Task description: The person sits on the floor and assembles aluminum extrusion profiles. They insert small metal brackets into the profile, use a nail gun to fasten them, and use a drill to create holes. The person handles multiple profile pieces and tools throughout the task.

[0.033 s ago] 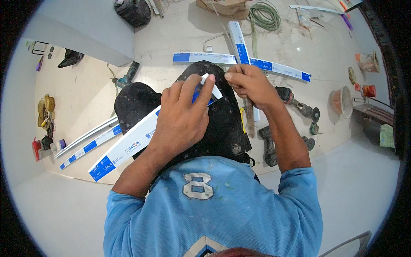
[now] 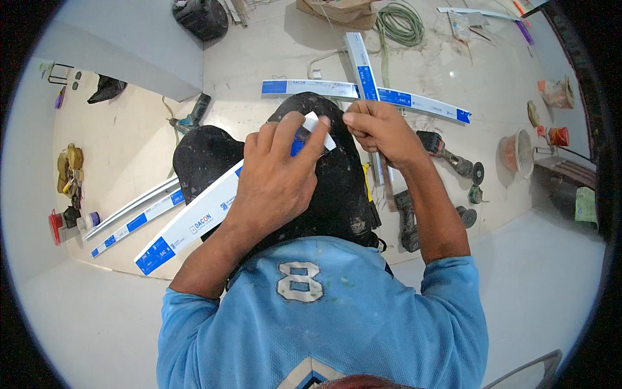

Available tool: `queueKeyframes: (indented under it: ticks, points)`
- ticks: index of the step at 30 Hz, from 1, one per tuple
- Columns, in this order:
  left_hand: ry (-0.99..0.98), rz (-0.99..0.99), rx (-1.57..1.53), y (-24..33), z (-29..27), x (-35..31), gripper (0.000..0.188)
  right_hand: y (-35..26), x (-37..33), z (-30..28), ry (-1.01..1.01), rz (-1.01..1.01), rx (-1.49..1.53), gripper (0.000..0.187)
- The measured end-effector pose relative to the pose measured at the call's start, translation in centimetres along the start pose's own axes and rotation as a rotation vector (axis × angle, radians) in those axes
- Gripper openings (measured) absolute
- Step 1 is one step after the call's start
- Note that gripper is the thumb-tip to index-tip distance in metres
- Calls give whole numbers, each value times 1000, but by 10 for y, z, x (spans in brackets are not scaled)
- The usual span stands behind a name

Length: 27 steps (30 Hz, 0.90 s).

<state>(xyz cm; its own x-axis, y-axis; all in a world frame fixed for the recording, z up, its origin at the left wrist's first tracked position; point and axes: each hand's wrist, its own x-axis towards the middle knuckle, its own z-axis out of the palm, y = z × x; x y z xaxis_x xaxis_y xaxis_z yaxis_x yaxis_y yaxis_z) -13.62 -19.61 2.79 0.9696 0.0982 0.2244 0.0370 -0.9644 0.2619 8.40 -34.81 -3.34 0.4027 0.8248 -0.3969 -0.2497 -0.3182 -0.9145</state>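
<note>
Across my lap slants a long metal profile covered in white and blue protective film. My left hand is wrapped over its upper end, which rests on my right thigh, my index finger near the cut end. Just right of that end, my right hand is closed in a pinch around a narrow brownish strip-like tool. Its lower part hangs below my fist, blurred, and I cannot make out its kind. Beyond my knees, two more film-covered profiles lie crossed on the floor.
Right of me lie an angle grinder and a dark power tool. A cordless tool lies left of my knees. Further profiles lie at the left. A coiled green hose and a bucket stand farther off.
The strip-like tool below my right fist has swung slightly to the right, and the right hand has shifted a little. My left index finger has moved slightly. The profile stays in place.
</note>
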Motion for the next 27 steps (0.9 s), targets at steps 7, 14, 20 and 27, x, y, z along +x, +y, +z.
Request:
queueKeyframes:
  ticks: [7, 14, 20, 27]
  points:
    - [-45, 22, 2, -2, -2, 6, 67, 11, -43, -5, 188, -89, -264, 32]
    - [-52, -16, -276, -27, -5, 47, 26, 54, -69, -27, 290, -28, 94, 36]
    - [-193, -213, -483, -35, -10, 61, 24, 109, -93, -53, 485, 73, -21, 40]
    - [-90, -380, -417, -33, 18, 81, 29, 270, -106, -85, 560, 161, -702, 50]
